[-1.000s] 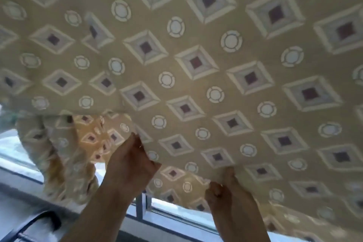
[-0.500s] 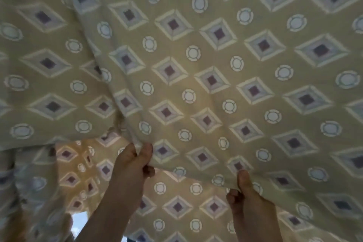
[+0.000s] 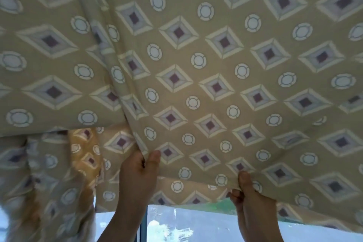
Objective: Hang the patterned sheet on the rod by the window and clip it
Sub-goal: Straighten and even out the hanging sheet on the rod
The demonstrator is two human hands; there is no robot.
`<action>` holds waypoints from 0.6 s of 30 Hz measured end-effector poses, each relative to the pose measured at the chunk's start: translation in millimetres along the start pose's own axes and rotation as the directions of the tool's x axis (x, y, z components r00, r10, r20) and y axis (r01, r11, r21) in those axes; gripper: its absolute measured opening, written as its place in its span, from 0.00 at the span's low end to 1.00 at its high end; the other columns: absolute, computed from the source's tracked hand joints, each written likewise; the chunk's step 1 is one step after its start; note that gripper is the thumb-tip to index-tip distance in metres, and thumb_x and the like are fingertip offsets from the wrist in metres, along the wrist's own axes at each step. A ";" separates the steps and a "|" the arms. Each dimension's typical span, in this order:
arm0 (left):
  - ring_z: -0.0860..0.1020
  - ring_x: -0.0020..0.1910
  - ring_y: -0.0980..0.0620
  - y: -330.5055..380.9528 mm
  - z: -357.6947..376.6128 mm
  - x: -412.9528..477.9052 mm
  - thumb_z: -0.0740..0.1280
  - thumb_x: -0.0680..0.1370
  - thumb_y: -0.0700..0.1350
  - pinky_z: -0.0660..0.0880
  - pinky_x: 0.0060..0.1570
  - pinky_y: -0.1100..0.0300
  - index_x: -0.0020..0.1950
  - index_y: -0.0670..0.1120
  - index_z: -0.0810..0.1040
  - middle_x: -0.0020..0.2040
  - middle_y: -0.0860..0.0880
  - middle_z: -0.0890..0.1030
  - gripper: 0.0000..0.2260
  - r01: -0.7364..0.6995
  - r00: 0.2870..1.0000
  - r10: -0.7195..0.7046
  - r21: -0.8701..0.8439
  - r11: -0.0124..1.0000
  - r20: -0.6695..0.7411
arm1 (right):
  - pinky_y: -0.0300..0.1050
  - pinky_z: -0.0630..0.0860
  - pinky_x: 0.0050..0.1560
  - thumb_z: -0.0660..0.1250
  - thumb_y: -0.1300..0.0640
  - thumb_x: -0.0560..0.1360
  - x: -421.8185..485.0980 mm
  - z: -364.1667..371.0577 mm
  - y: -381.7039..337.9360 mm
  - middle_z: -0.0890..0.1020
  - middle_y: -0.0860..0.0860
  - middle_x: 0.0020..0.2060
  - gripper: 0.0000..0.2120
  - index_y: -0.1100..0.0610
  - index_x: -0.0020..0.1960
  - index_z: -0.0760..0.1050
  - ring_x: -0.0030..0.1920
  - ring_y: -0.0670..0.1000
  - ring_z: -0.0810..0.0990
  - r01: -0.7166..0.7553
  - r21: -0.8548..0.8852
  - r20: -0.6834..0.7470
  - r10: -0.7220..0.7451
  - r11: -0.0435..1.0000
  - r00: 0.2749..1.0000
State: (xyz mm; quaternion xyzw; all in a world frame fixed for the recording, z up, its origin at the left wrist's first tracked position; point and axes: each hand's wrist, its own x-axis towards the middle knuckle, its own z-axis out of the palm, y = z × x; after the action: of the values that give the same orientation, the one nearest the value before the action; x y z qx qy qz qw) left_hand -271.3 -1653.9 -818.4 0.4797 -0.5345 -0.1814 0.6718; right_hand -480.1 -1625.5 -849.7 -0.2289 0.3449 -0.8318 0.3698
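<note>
The patterned sheet, tan with purple-centred diamonds and white circles, fills almost the whole view overhead. My left hand reaches up and pinches the sheet's lower edge between thumb and fingers, beside a long fold. My right hand pinches the same edge further right, thumb on the near side. More of the sheet hangs bunched at the lower left. The rod and any clips are hidden behind the cloth.
A bright window shows below the sheet's edge, with a vertical frame bar between my forearms. Greenery shows through the glass.
The sheet has slid and a long fold has formed on the left. Both hands keep their hold on the edge. The view tilted up, then down, and the window shows again at the bottom.
</note>
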 end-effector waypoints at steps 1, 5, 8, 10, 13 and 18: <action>0.76 0.29 0.60 -4.1 0.6 -2.4 0.69 0.76 0.43 0.68 0.26 0.69 0.34 0.41 0.77 0.28 0.49 0.79 0.12 0.007 1.000 -0.007 -0.010 1.000 -0.001 | 0.35 0.67 0.23 0.65 0.67 0.77 0.4 -3.1 3.4 0.74 0.55 0.39 0.23 0.59 0.70 0.67 0.22 0.45 0.68 0.003 -0.020 -0.012 -0.004 1.000 1.000; 0.75 0.29 0.57 -18.4 1.3 -14.2 0.67 0.72 0.52 0.68 0.29 0.66 0.32 0.42 0.75 0.28 0.45 0.78 0.15 -0.016 1.000 0.016 -0.027 1.000 0.007 | 0.34 0.65 0.20 0.66 0.67 0.77 -2.4 -15.8 14.1 0.78 0.50 0.30 0.12 0.59 0.59 0.74 0.19 0.44 0.66 -0.023 -0.073 -0.024 0.021 0.997 0.999; 0.74 0.30 0.58 -29.8 1.0 -25.0 0.65 0.68 0.56 0.66 0.29 0.69 0.30 0.47 0.73 0.26 0.49 0.75 0.14 -0.004 1.000 0.004 -0.030 1.000 0.007 | 0.34 0.66 0.19 0.67 0.68 0.76 -8.4 -23.4 15.7 0.76 0.48 0.21 0.04 0.65 0.50 0.76 0.17 0.44 0.66 -0.039 -0.136 -0.048 0.033 0.990 0.998; 0.75 0.33 0.58 -36.7 1.1 -31.8 0.64 0.66 0.61 0.68 0.31 0.68 0.33 0.52 0.76 0.29 0.50 0.79 0.13 0.013 1.000 -0.012 -0.045 0.999 0.015 | 0.35 0.67 0.18 0.68 0.68 0.76 -12.8 -27.3 18.2 0.73 0.49 0.18 0.05 0.69 0.50 0.76 0.15 0.45 0.66 -0.048 -0.195 -0.087 0.032 0.980 0.996; 0.78 0.37 0.62 -50.4 0.6 -40.7 0.70 0.70 0.52 0.71 0.36 0.68 0.40 0.54 0.81 0.35 0.56 0.82 0.03 0.045 0.996 -0.043 -0.022 0.999 0.077 | 0.36 0.67 0.16 0.65 0.67 0.77 -19.2 -37.7 16.0 0.69 0.51 0.15 0.02 0.66 0.47 0.76 0.15 0.45 0.66 -0.100 -0.272 -0.042 0.092 0.957 0.995; 0.71 0.27 0.60 -53.9 2.6 -54.2 0.66 0.66 0.58 0.63 0.29 0.60 0.25 0.47 0.62 0.26 0.61 0.74 0.20 0.143 0.980 -0.148 0.044 0.989 0.131 | 0.33 0.62 0.15 0.69 0.57 0.76 -37.1 -38.6 -0.1 0.65 0.48 0.14 0.15 0.69 0.40 0.72 0.14 0.45 0.66 -0.216 -0.342 0.055 0.249 0.915 0.967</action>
State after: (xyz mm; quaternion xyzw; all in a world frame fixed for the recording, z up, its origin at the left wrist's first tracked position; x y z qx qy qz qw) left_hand -278.7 -1639.7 -893.1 0.5156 -0.5449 -0.2526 0.6112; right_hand -481.6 -1581.1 -879.6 -0.2855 0.4869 -0.6994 0.4384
